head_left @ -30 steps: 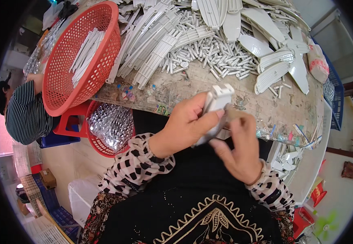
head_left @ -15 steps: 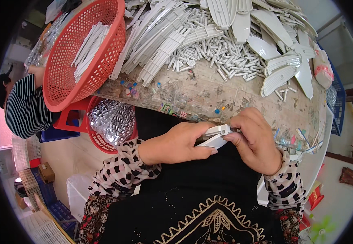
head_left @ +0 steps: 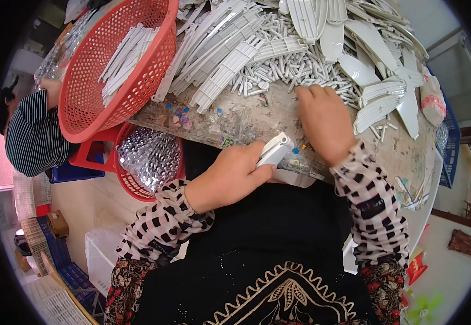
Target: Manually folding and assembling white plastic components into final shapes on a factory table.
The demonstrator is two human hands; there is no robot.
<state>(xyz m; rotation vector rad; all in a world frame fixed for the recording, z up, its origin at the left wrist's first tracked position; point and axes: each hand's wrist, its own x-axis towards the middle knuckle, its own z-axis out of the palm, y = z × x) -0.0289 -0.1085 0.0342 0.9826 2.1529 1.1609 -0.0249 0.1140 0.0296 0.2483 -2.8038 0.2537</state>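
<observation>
Head view (1 of 1).

Pos.: L hand (head_left: 227,179) is closed round a white plastic part (head_left: 273,151), gripped btwn thumb & fingers near the front edge of the table (head_left: 246,127), blunt end up and angled to the R. R hand (head_left: 326,122) is over the tabletop, back up, fingertips at the near edge of the pile of small white pins (head_left: 295,73). Fingertip contact is hidden; cannot tell if the R grip is empty or holds a pin.

Proc. (step judged as pin pickup):
1. Hold the part steady in L hand, w/ blunt end clear of the fingers.
2. Work from the loose edge of the pile; pinch 1 pin btwn thumb & index, mid-length.
3. Lift straight up; dragging could scatter adj. pins.
4. Clear the white blades (head_left: 379,105) to the R; a snagged sleeve (head_left: 373,200) may shift the stack.
</observation>
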